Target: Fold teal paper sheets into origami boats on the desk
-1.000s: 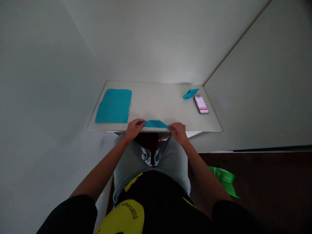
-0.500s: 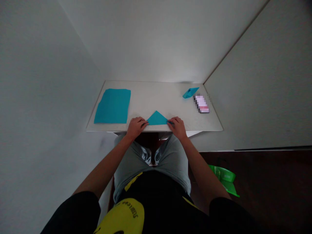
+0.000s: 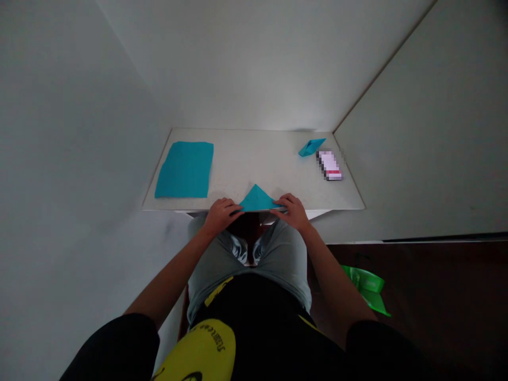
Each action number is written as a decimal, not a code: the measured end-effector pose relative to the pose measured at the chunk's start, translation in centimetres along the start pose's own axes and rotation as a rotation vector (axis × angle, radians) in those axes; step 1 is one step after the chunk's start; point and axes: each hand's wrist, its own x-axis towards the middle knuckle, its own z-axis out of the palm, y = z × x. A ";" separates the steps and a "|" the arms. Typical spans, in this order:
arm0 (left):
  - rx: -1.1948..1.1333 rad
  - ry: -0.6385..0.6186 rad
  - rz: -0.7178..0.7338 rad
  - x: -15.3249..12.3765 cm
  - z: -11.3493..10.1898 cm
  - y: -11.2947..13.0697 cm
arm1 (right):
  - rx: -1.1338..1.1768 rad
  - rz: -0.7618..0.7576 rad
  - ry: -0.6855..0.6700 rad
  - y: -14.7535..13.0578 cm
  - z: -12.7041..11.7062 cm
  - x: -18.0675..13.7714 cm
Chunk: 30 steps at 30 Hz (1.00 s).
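A piece of blue paper folded into a triangle lies at the table's front edge, its point facing away from me. My left hand pinches its left corner between thumb and fingers. At the opposite corner, my right hand grips the paper in the same way. The lower edge of the triangle sits right at the table edge, and both corners are partly covered by my fingers.
A blue paper sheet or stack lies on the left of the white table. At the back right are a folded blue paper boat and a phone. Walls border the table. A green plastic object is on the floor.
Both hands have drawn the folded paper slightly toward me, to the table's front edge. The sheet, boat and phone stay in place on the table; the view has shifted slightly.
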 end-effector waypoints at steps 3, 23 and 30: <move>-0.021 0.005 -0.019 0.0 0.0 -0.2 | 0.060 0.027 -0.020 -0.1 -0.3 0.1; 0.157 -0.110 -0.041 3.3 -0.1 1.6 | 0.066 0.109 0.020 -1.4 0.5 1.0; -0.076 -0.015 -0.206 5.8 2.7 3.3 | 0.237 0.229 0.206 -4.1 2.9 2.5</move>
